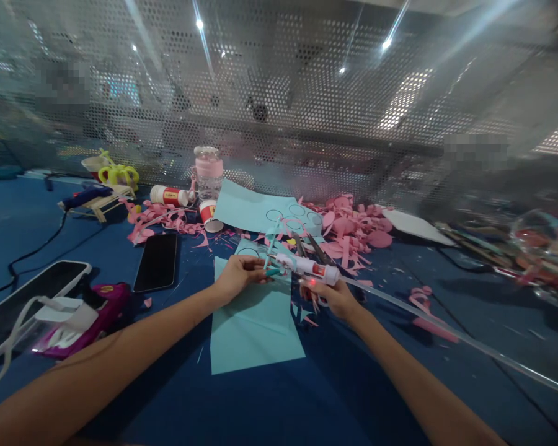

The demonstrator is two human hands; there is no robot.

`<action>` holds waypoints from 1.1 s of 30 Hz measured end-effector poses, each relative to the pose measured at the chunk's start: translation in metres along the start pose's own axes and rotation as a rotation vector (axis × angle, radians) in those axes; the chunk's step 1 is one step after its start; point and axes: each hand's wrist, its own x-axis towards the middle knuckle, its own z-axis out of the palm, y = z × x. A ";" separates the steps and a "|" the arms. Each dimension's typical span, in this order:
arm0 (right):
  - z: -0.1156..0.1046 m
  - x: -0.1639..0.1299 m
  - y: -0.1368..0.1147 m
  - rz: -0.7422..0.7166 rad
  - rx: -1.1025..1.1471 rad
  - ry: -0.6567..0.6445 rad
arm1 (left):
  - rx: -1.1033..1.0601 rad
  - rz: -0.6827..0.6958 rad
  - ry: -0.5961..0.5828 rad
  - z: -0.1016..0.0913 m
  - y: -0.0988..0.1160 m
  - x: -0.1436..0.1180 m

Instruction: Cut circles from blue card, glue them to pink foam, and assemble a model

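My right hand (333, 297) is closed around a white glue gun (317, 270). A long clear glue stick (428, 316) runs out of its back toward the lower right. Pinched in the fingers of my left hand (242, 279) is a light blue paper strip piece (273, 238), right at the nozzle of the gun; its exact shape is blurred. Under both hands lies a light blue paper sheet (258, 353). Behind the gun, scissors (318, 248) show their dark blades, and my right hand partly hides them.
Pink paper scraps (353, 226) are heaped behind, near a light blue sheet with drawn circles (255, 207). To the left are a black phone (157, 263), a purple power strip (86, 328), paper cups (167, 196) and a bottle (209, 173). A perforated metal screen (279, 124) closes off the back.
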 end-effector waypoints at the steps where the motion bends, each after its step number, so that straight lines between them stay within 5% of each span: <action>1: 0.000 0.000 -0.001 0.001 0.005 0.009 | -0.010 0.004 -0.008 0.000 0.000 0.000; 6: 0.004 0.001 -0.003 0.032 0.005 0.114 | -0.022 0.009 -0.007 -0.001 -0.001 0.001; 21: 0.002 0.000 -0.005 0.051 -0.014 0.024 | -0.025 -0.009 -0.007 0.003 0.005 -0.004; 33: 0.005 0.002 -0.005 0.024 -0.007 0.084 | 0.000 -0.005 -0.012 0.004 0.004 -0.003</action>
